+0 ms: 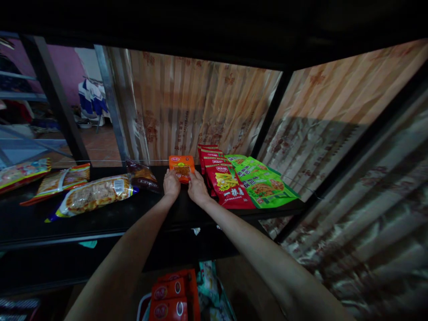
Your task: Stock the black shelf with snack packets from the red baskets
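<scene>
Between my two hands is an orange snack packet (182, 166) at the back of the black shelf (110, 227). My left hand (171, 183) grips its left edge, and my right hand (198, 186) has hold of its right edge. Just right of my right hand, red snack bags (222, 178) lie overlapped in a row, with green snack bags (262, 183) beside them. A dark brown packet (143, 176) lies left of my left hand. My fingertips are partly hidden against the packet.
Farther left on the shelf lie a clear bag of bread-like snacks (96, 196) and other packets (62, 179). Below, more orange packets (169, 296) sit in a container. A dark post (272, 116) and curtains (200, 102) stand behind.
</scene>
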`<state>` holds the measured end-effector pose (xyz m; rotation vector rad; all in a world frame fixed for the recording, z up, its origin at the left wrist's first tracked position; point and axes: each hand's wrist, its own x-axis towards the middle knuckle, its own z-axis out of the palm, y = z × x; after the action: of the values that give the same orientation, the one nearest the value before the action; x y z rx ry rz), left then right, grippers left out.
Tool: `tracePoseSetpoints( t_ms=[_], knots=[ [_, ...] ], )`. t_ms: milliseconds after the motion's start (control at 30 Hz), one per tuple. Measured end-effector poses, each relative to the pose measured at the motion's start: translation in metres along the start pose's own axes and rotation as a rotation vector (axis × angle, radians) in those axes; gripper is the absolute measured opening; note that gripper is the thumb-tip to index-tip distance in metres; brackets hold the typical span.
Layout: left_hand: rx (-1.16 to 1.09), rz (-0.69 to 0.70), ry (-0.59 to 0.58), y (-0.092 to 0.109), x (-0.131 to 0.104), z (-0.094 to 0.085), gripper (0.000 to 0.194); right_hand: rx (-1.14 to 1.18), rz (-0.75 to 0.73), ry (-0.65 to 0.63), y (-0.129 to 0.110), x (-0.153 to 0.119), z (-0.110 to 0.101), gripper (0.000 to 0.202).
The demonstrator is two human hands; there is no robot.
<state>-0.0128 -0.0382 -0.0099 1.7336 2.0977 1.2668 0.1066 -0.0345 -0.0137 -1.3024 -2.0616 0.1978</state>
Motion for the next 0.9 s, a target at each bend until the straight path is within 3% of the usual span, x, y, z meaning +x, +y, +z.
tracePoseSetpoints(
  t_ms=[100,200,267,367,467,533,633,733,900],
  knots=[
    [-0.084,0.08,0.069,0.003,-0.007,-0.007,0.035,0.071,-0.118,0.061,-0.01,-0.035,-0.012,0.048],
    [-0.196,0.209,0.137,0.01,-0.033,-0.027,0.032,0.148,-0.233,0.122,-0.025,-0.082,-0.033,0.043],
    [-0.263,0.32,0.17,0.013,-0.067,-0.047,0.031,0.213,-0.289,0.148,-0.031,-0.122,-0.046,0.041],
    [-0.308,0.38,0.161,0.004,-0.141,-0.072,0.029,0.294,-0.244,0.104,-0.03,-0.188,-0.05,0.04],
    [-0.282,0.267,-0.06,-0.029,-0.221,-0.084,0.028,0.301,-0.107,-0.109,-0.022,-0.252,-0.039,0.037],
    [-0.197,0.082,-0.308,-0.06,-0.269,-0.085,0.026,0.281,-0.001,-0.381,-0.016,-0.288,-0.028,0.034],
    [0.018,-0.255,-0.508,-0.104,-0.323,-0.086,0.028,0.242,0.112,-0.739,-0.013,-0.324,-0.015,0.031],
    [0.237,-0.441,-0.634,-0.129,-0.359,-0.087,0.03,0.195,0.116,-0.87,-0.011,-0.339,-0.009,0.031],
    [0.314,-0.528,-0.748,-0.142,-0.396,-0.075,0.022,0.192,0.045,-0.911,-0.01,-0.342,-0.005,0.031]
  ],
)
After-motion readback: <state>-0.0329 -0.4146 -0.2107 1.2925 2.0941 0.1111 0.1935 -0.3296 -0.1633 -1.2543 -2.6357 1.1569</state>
